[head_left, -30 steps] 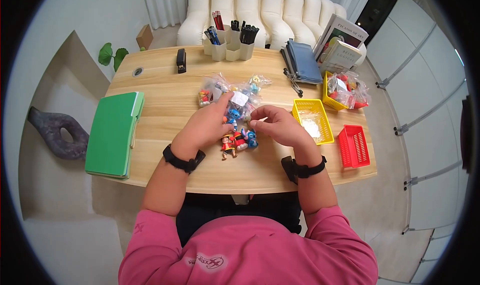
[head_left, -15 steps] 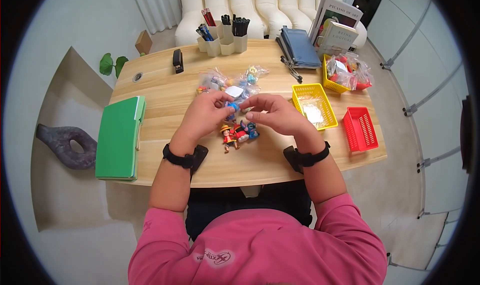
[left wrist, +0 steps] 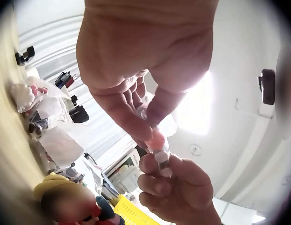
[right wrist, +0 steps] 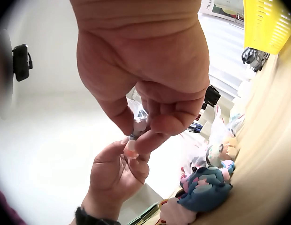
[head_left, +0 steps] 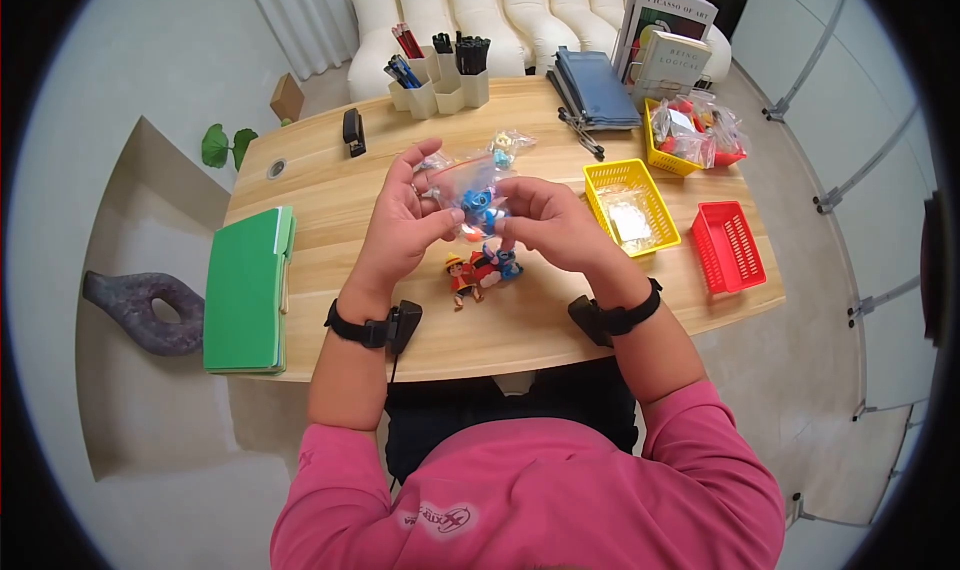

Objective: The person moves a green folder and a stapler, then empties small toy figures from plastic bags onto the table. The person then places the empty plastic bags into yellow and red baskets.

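Between both hands is a small clear zip bag [head_left: 468, 178] with a blue figurine [head_left: 478, 204] inside, raised above the table. My left hand [head_left: 398, 228] pinches its left side, thumb on the front and the other fingers behind. On the other side, my right hand [head_left: 555, 222] pinches the bag's right edge between thumb and fingers. The wrist views show both hands' fingertips meeting at the bag. Just below them on the table lie a straw-hat figurine [head_left: 461, 279], a red one [head_left: 484, 269] and a blue big-eared one [head_left: 507, 263].
More bagged figurines [head_left: 508, 148] lie behind the hands. At right are a yellow basket [head_left: 668, 232] with clear packets, a red basket [head_left: 728, 248] and a filled yellow basket [head_left: 672, 162]. A green folder [head_left: 245, 295] lies left; pen holders [head_left: 440, 92] and a stapler [head_left: 353, 133] stand at the back.
Both hands have come up from the pile with the bagged blue figurine between them. The left hand has turned so its palm shows more. The loose figurines stay on the table.
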A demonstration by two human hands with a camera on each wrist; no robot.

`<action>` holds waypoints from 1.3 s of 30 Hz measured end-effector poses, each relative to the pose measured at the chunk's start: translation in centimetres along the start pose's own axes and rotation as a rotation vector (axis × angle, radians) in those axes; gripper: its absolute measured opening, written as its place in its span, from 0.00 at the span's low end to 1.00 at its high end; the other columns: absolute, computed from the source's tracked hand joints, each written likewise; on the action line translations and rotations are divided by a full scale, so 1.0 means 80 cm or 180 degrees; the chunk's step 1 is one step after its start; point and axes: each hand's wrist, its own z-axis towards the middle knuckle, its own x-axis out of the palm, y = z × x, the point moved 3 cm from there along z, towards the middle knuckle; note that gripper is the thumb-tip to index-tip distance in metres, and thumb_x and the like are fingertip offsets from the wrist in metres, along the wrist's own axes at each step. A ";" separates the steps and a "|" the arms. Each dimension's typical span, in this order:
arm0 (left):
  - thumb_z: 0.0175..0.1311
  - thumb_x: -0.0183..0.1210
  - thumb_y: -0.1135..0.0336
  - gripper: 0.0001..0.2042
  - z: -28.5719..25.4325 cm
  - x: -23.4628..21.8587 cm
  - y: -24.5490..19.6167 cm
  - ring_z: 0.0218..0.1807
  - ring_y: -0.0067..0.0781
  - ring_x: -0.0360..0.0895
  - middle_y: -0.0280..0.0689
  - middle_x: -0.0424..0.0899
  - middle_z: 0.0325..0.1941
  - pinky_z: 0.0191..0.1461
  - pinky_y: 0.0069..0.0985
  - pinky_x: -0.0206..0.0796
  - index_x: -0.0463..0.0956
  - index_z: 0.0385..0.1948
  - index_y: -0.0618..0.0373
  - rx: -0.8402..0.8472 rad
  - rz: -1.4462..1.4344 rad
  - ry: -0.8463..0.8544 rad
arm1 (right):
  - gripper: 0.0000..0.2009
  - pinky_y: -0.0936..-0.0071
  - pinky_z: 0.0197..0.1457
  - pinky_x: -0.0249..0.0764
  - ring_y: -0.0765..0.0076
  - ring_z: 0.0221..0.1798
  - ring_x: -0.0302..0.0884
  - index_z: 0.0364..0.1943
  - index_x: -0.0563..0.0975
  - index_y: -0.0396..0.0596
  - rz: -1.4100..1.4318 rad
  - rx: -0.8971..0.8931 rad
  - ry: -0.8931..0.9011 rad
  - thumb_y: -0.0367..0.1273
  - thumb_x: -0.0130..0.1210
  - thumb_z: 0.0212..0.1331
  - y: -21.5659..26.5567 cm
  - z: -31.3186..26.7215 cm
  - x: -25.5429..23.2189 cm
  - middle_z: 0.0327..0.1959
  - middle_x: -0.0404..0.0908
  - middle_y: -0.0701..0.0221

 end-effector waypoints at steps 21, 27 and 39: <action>0.76 0.63 0.62 0.08 0.003 -0.028 0.024 0.38 0.24 0.87 0.34 0.89 0.39 0.38 0.24 0.80 0.81 0.43 0.56 -0.0807 -0.0558 0.0240 | 0.19 0.83 0.34 0.69 0.80 0.35 0.81 0.54 0.80 0.43 0.0659 0.0359 -0.0414 0.31 0.72 0.62 -0.014 0.004 -0.026 0.37 0.88 0.71; 0.76 0.64 0.62 0.07 -0.002 -0.022 0.016 0.37 0.23 0.84 0.33 0.88 0.37 0.37 0.23 0.78 0.81 0.43 0.55 -0.0634 -0.0396 0.0338 | 0.16 0.79 0.38 0.70 0.81 0.35 0.77 0.53 0.82 0.43 0.1283 0.0119 -0.0225 0.30 0.70 0.63 -0.014 0.004 -0.028 0.39 0.85 0.73; 0.76 0.62 0.68 0.04 0.001 -0.012 0.013 0.39 0.20 0.80 0.28 0.83 0.40 0.40 0.23 0.73 0.77 0.45 0.53 -0.0725 -0.0978 0.0405 | 0.13 0.77 0.41 0.71 0.79 0.36 0.76 0.52 0.83 0.47 0.1473 -0.0034 -0.0005 0.33 0.68 0.66 -0.016 0.004 -0.024 0.39 0.84 0.74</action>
